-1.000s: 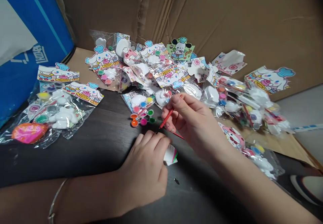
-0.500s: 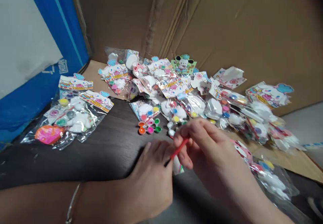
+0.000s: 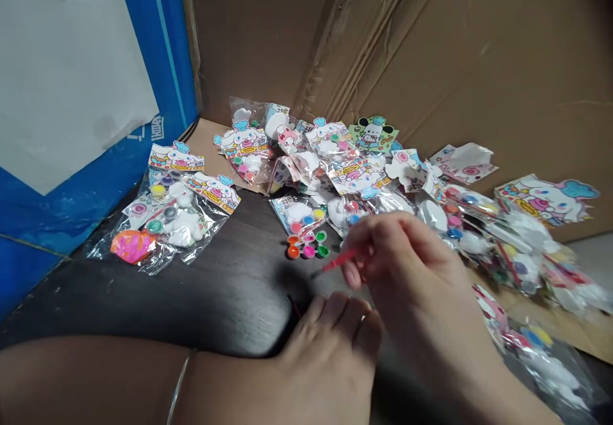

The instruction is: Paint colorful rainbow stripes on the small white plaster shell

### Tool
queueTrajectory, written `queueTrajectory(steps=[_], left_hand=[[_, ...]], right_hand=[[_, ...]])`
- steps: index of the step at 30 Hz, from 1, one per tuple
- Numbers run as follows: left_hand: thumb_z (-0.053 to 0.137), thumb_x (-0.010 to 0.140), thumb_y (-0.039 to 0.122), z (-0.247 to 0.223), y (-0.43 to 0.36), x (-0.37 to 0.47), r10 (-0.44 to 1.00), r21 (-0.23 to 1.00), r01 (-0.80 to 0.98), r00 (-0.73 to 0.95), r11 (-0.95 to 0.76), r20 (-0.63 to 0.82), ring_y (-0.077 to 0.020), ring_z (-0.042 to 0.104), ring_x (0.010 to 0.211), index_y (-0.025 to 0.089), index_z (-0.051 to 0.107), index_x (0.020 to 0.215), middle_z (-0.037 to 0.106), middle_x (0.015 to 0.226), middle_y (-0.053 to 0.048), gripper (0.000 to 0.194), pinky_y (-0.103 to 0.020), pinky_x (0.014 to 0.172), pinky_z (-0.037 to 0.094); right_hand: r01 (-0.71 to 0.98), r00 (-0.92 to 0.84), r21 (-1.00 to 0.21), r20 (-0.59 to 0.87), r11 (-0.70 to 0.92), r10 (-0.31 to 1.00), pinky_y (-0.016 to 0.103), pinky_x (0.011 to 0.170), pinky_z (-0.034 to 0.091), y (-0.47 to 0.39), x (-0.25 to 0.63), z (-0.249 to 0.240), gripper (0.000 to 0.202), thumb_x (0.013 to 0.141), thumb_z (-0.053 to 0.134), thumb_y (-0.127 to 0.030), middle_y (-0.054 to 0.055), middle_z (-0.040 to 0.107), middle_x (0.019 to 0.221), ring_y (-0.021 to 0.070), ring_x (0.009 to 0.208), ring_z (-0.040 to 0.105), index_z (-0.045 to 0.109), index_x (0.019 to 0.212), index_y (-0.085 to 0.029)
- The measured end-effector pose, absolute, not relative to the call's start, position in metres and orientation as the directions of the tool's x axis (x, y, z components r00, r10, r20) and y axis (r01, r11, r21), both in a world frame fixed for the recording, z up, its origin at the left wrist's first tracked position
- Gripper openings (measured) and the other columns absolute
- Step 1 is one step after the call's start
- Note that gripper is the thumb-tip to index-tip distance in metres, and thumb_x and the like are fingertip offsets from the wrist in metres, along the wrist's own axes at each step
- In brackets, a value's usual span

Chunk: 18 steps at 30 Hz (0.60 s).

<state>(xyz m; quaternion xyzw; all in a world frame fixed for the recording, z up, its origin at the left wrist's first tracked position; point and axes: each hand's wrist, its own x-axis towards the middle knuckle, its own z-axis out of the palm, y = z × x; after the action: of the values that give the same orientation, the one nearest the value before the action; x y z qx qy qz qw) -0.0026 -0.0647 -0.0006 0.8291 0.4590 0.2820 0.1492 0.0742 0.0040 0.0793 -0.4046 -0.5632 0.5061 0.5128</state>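
Note:
In the head view, my right hand (image 3: 407, 265) pinches a red-handled paintbrush (image 3: 338, 261), its dark tip pointing left above the table. Below and to the left of it, my left hand (image 3: 335, 348) is back-up and low over the table, fingers curled down. Whatever is under those fingers is hidden. A thin dark and red stick (image 3: 294, 305) pokes out beside the left fingers. Just beyond the brush stands a strip of small open paint pots (image 3: 308, 252) in orange, pink and green.
Several packaged painting kits (image 3: 354, 176) with white figures and cartoon cards lie along the cardboard wall (image 3: 431, 61). One kit bag (image 3: 186, 221) with an orange and pink painted piece (image 3: 133, 246) on it lies left. A blue panel (image 3: 158, 48) stands at the left.
The view has swung left, so things appear further right. The brush has lifted away from my left hand, towards the paint pots. The white and green piece between my hands is now out of sight.

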Motion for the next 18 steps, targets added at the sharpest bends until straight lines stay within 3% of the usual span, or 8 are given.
queueTrajectory(steps=[2,8,18], left_hand=[[0.050,0.079,0.017,0.007,-0.061,-0.007,0.820,0.524,0.639,0.508,-0.563,0.262,-0.0252,0.052,0.103,0.014,0.047,0.115,0.058,0.112,-0.010,0.037,-0.040,0.093,0.046],[0.048,0.087,0.021,0.012,-0.057,-0.011,0.822,0.537,0.640,0.529,-0.550,0.212,-0.0250,0.051,0.096,0.013,0.050,0.104,0.056,0.103,-0.010,0.019,-0.041,0.085,0.048],[0.050,0.085,0.019,0.011,-0.060,-0.010,0.834,0.543,0.649,0.513,-0.533,0.205,-0.0249,0.050,0.096,0.012,0.050,0.104,0.055,0.103,-0.011,0.020,-0.040,0.085,0.048]], right_hand=[[0.078,-0.085,-0.963,0.251,0.257,0.964,0.021,0.044,0.039,0.024,0.072,0.067,0.035,0.075,0.067,-0.050,-0.004,0.052,0.052,0.0077,0.044,0.048,0.054,0.064,-0.020],[0.423,-0.282,-0.831,0.259,0.362,0.924,0.023,0.047,0.034,0.050,0.069,0.036,0.031,0.082,0.058,-0.041,-0.004,0.050,0.049,0.0086,0.045,0.044,0.051,0.063,-0.019],[0.529,-0.362,-0.730,0.266,0.432,0.893,0.024,0.051,0.034,0.049,0.069,0.034,0.029,0.084,0.058,-0.034,-0.002,0.053,0.048,0.0097,0.047,0.044,0.052,0.060,-0.018]])
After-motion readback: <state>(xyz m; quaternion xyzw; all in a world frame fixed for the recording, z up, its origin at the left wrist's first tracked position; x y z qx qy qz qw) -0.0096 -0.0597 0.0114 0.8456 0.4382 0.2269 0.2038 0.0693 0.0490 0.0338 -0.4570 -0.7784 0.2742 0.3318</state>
